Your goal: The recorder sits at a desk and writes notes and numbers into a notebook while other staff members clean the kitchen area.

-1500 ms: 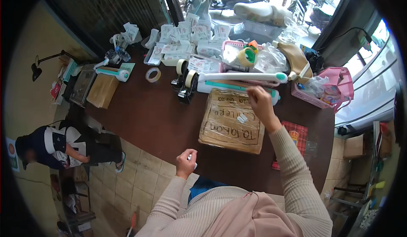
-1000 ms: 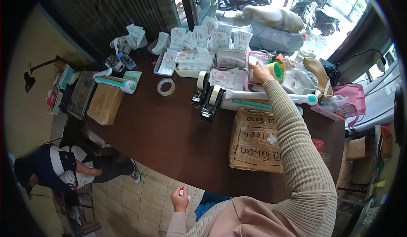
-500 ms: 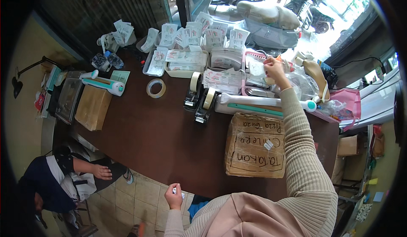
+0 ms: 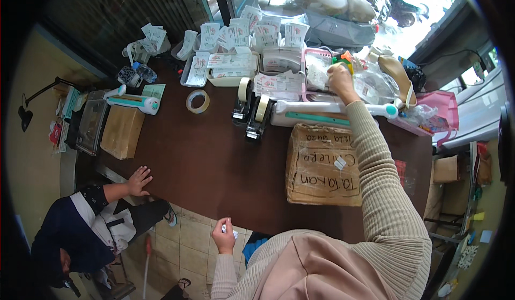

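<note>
My left hand (image 4: 223, 238) is closed near the front edge of the table, with a small white piece, perhaps paper, showing between its fingers. Reaching far forward, my right hand (image 4: 340, 79) has curled fingers beside a pink basket (image 4: 304, 80) of small clear packets. What those fingers grip, if anything, is hidden. An orange and green item (image 4: 343, 59) shows just beyond the fingertips. Below the right forearm lies a taped cardboard box (image 4: 323, 166) with handwriting on top. Between box and basket stretches a white and green impulse sealer (image 4: 316, 112).
Two tape dispensers (image 4: 252, 112) stand mid-table, with a tape roll (image 4: 198, 102) to their left. Bins of printed slips (image 4: 232, 66) line the back. At left are a smaller carton (image 4: 122, 133) and another sealer (image 4: 134, 103). A co-worker's hand (image 4: 139, 181) rests at the table's left edge.
My right hand has drawn slightly back and left, its fingers now more curled. The left hand stays closed. The co-worker's hand has risen to the table edge. The view has shifted slightly.
</note>
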Demonstrator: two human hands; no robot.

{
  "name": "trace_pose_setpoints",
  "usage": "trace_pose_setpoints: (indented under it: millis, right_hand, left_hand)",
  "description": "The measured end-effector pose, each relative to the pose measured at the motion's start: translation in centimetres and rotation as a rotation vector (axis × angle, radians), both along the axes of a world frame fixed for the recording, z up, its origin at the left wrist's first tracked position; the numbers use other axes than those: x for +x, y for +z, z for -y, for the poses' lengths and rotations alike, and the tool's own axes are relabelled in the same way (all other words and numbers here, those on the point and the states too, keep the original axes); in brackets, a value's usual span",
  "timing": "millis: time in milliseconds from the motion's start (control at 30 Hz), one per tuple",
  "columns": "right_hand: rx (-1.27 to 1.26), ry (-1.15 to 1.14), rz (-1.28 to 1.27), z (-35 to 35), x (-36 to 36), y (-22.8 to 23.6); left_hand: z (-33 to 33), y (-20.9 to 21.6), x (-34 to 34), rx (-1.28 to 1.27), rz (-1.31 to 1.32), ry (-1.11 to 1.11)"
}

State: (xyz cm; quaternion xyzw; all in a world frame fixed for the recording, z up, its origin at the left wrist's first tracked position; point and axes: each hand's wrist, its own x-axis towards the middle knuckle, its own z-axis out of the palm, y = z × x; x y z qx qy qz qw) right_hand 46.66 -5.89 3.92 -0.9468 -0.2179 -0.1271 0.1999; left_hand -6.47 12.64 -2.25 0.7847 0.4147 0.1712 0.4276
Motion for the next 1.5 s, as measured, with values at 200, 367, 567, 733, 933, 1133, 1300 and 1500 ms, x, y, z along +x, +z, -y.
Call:
trace_pose_setpoints:
  millis: [200, 367, 567, 733, 933, 1133, 1300, 1500]
  right_hand:
    - [0.444, 0.048, -0.251, 3.4, -13.9, 6.8]
    - [1.045, 0.117, -1.047, 6.8, -29.3, 1.4]
    - [2.052, -0.116, -1.382, 9.5, -37.5, 1.7]
    - [2.072, -0.306, -0.756, 14.7, -41.5, -2.0]
    - [1.761, -0.882, -0.519, 22.7, -46.3, -4.0]
    - [1.263, -1.221, -0.704, 31.9, -57.6, -7.1]
    - [1.269, -1.510, -0.669, 37.0, -70.5, -13.6]
    - [1.552, -1.784, -0.380, 41.0, -77.0, -14.8]
  left_hand:
    - [0.6, 2.6, 4.9, -0.279, 0.236, -0.134]
    - [7.1, 7.7, 13.7, -0.375, 0.447, -0.598]
    - [15.7, 7.3, 17.0, 0.091, 0.511, -1.329]
    - [23.8, 6.7, 14.5, 0.664, 0.448, -1.675]
    - [30.4, 5.8, 13.2, 0.568, 0.276, -2.184]
    - [35.7, 3.4, 13.2, 0.730, 0.059, -2.266]
    - [40.0, 1.0, 14.3, 0.794, -0.056, -2.346]
    - [49.5, 1.1, 12.9, 0.811, -0.009, -2.439]
